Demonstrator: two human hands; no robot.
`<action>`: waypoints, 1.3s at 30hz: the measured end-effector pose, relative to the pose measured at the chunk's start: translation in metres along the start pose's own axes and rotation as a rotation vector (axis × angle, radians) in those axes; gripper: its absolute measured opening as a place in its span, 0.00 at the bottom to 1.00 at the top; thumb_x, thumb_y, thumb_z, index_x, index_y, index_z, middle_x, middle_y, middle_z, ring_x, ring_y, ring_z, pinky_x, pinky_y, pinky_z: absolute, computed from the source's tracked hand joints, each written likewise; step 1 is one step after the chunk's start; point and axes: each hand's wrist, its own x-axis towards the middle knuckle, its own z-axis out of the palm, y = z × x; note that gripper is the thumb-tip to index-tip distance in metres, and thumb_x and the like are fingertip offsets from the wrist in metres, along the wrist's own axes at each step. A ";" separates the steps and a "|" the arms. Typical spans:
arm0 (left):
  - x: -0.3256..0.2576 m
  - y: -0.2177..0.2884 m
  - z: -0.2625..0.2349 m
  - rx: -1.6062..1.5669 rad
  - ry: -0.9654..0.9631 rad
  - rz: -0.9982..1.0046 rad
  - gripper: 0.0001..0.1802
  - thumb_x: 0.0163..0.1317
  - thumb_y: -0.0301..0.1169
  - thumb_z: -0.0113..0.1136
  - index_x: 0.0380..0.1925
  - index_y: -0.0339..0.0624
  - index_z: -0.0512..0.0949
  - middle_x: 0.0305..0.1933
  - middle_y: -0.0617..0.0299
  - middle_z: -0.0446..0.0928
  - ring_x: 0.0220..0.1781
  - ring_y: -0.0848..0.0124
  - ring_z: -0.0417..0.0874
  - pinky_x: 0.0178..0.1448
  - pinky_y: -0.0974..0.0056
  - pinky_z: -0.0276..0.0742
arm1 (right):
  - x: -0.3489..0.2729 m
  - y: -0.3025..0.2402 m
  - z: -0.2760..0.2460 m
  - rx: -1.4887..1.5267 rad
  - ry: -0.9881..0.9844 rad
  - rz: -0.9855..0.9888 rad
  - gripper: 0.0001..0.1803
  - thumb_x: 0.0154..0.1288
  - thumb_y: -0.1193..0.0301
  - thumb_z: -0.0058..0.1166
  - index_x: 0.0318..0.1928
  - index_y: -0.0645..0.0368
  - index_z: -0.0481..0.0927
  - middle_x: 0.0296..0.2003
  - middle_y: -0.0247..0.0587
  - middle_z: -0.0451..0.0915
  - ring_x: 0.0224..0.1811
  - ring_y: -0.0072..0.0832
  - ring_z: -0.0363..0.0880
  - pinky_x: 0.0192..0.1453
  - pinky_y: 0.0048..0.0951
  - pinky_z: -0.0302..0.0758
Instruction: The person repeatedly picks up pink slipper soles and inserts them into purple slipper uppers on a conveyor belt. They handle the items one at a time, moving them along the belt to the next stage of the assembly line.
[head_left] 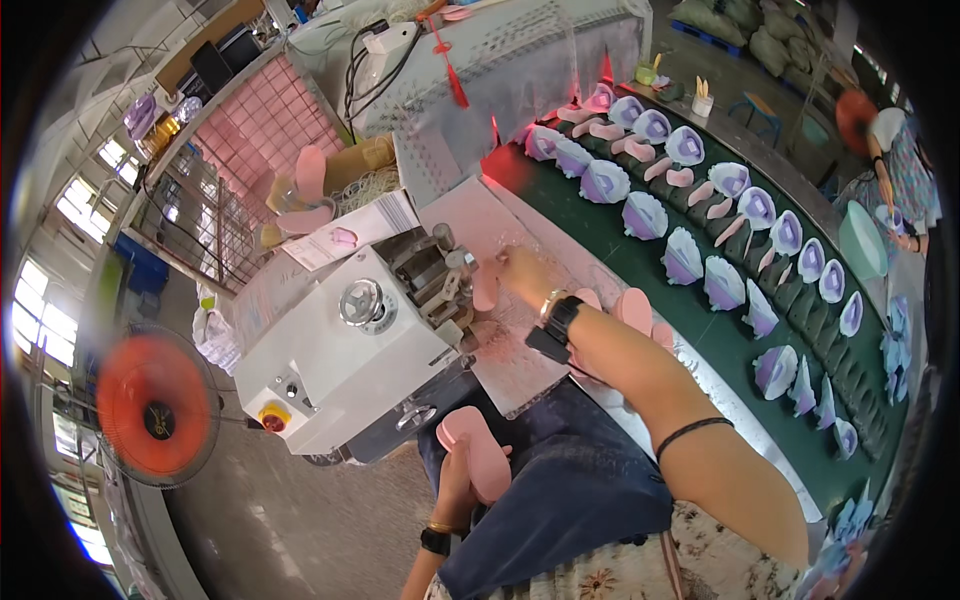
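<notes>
My left hand (pixel 458 478) is closed round a pink shoe sole (pixel 480 455) above the dark blue apron on my lap. Further up, my right hand (pixel 526 274) is closed at the edge of another pink sole (pixel 485 286), which stands against the working end of a white machine (pixel 345 345). Its fingertips are small in view and partly hidden. Beside my right forearm, more pink soles (pixel 632 309) lie on the table, partly covered by the arm. Pink dust and crumbs cover the metal plate (pixel 515 375) below the machine head.
A green conveyor belt (pixel 690 330) on the right carries rows of purple-and-white shoe uppers (pixel 683 257) and pink soles. An orange fan (pixel 158 405) stands at left, by a wire cage (pixel 255 150) of pink pieces. A co-worker (pixel 900 170) is at far right.
</notes>
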 end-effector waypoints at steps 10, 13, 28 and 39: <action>0.029 -0.019 -0.016 0.188 0.036 0.206 0.23 0.71 0.49 0.48 0.50 0.39 0.71 0.40 0.57 0.79 0.40 0.61 0.83 0.43 0.59 0.81 | 0.025 0.027 -0.073 0.639 0.238 0.216 0.14 0.67 0.62 0.51 0.37 0.62 0.77 0.27 0.48 0.81 0.26 0.37 0.84 0.29 0.37 0.75; 0.030 -0.016 0.004 -0.189 -0.126 0.099 0.19 0.69 0.45 0.50 0.42 0.40 0.73 0.31 0.58 0.80 0.32 0.61 0.82 0.36 0.59 0.80 | -0.019 0.047 -0.178 0.633 0.350 0.316 0.12 0.67 0.64 0.52 0.38 0.62 0.72 0.25 0.42 0.78 0.22 0.35 0.82 0.20 0.32 0.73; 0.057 -0.030 0.062 -0.095 -0.145 -0.186 0.20 0.63 0.36 0.53 0.53 0.39 0.70 0.48 0.56 0.78 0.51 0.62 0.81 0.55 0.57 0.78 | -0.236 0.421 -0.495 -0.126 1.006 0.658 0.14 0.47 0.71 0.56 0.35 0.65 0.80 0.35 0.54 0.83 0.41 0.50 0.82 0.48 0.42 0.77; 0.046 -0.028 0.073 0.049 -0.105 -0.021 0.15 0.64 0.30 0.52 0.47 0.31 0.73 0.43 0.54 0.78 0.44 0.63 0.82 0.48 0.61 0.81 | -0.204 0.071 -0.181 0.374 -0.302 -0.129 0.19 0.72 0.55 0.45 0.42 0.59 0.75 0.33 0.46 0.79 0.40 0.35 0.78 0.47 0.38 0.74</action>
